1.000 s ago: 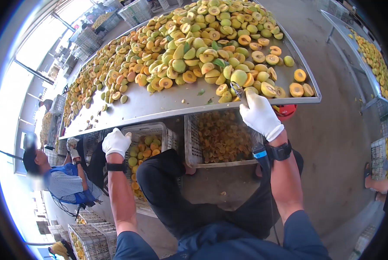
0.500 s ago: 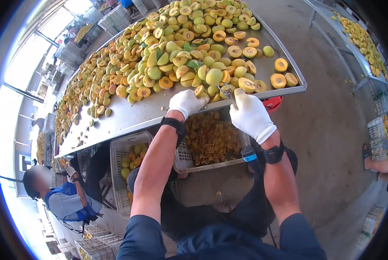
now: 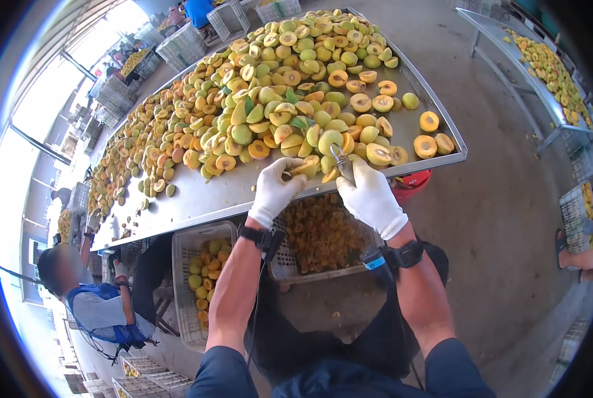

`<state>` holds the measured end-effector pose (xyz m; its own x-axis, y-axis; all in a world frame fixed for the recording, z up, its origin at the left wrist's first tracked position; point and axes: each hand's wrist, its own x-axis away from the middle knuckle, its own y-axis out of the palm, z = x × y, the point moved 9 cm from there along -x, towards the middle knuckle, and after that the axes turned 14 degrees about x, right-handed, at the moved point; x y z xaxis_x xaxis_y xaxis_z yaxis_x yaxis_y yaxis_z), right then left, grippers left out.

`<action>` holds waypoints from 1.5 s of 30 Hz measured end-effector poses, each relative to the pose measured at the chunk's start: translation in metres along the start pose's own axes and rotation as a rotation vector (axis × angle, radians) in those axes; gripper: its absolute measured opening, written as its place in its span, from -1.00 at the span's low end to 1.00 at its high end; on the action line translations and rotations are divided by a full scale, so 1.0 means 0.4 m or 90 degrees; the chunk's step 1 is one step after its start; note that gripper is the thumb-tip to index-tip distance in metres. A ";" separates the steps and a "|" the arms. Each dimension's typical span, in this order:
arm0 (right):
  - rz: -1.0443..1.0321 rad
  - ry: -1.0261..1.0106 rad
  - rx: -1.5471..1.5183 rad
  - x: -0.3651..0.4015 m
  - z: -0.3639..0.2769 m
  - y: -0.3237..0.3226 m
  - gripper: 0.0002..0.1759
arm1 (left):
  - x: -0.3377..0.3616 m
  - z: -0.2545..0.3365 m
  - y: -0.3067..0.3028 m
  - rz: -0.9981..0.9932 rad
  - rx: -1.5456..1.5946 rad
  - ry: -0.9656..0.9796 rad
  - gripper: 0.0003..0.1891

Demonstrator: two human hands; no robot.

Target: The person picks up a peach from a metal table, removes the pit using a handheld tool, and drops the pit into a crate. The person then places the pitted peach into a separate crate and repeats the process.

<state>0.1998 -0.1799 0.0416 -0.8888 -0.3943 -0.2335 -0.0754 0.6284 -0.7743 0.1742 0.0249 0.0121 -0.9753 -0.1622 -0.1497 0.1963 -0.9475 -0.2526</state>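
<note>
My left hand, in a white glove, is closed around a yellow stone-fruit half, like an apricot or peach, over the table's near edge. Close to it on the right, my right hand, also gloved, grips a metal tool with a narrow looped tip pointing away from me. The tool's handle is hidden in the fist. A small yellow fruit piece shows between the hands. Just beyond them lies a large heap of halved, yellow-green fruit, many halves with the stone showing.
The metal table has a raised rim. Below it stand a crate of brownish-orange pieces, a crate of fruit and a red bucket. A co-worker sits at the left. Another fruit-covered table stands at the right.
Both hands have come slightly lower in view, the right also leftward. The fruit half in my left hand shows more clearly. The view has shifted a little, and the co-worker's arm is raised toward the table.
</note>
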 end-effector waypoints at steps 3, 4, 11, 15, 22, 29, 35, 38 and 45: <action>-0.202 0.211 -0.348 0.016 -0.007 0.050 -0.64 | 0.086 0.123 0.008 0.021 -0.028 0.107 -0.52; -0.209 0.206 -0.341 0.018 -0.022 0.055 -0.64 | 0.107 0.150 0.006 0.019 -0.084 0.159 -0.48; -0.319 0.172 -0.615 0.031 -0.135 0.137 -0.70 | 0.151 0.094 -0.014 -0.023 0.409 0.032 -0.24; -0.293 0.175 -0.665 0.031 -0.168 0.160 -0.72 | 0.152 0.079 -0.027 -0.064 0.490 0.007 -0.34; -0.303 0.249 -0.728 0.073 -0.208 0.255 -0.77 | 0.158 0.055 -0.044 -0.038 0.503 -0.020 -0.36; -0.373 0.141 -0.507 0.070 -0.230 0.237 -0.78 | 0.141 -0.019 -0.068 0.102 0.610 -0.204 -0.39; -0.037 -0.195 -0.111 0.065 -0.255 0.165 -0.75 | 0.143 -0.064 -0.087 0.193 0.654 -0.272 -0.23; -0.066 -0.196 0.002 0.080 -0.254 0.188 -0.76 | 0.153 -0.073 -0.071 0.170 0.675 -0.319 -0.23; -0.047 -0.200 -0.002 0.079 -0.244 0.202 -0.74 | 0.160 -0.051 -0.034 0.185 0.706 -0.340 -0.34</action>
<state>0.1217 -0.0760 0.0291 -0.6975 -0.6269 -0.3471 -0.1367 0.5919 -0.7944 0.1109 0.0331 -0.0137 -0.8802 -0.2482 0.4046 0.4726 -0.5380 0.6980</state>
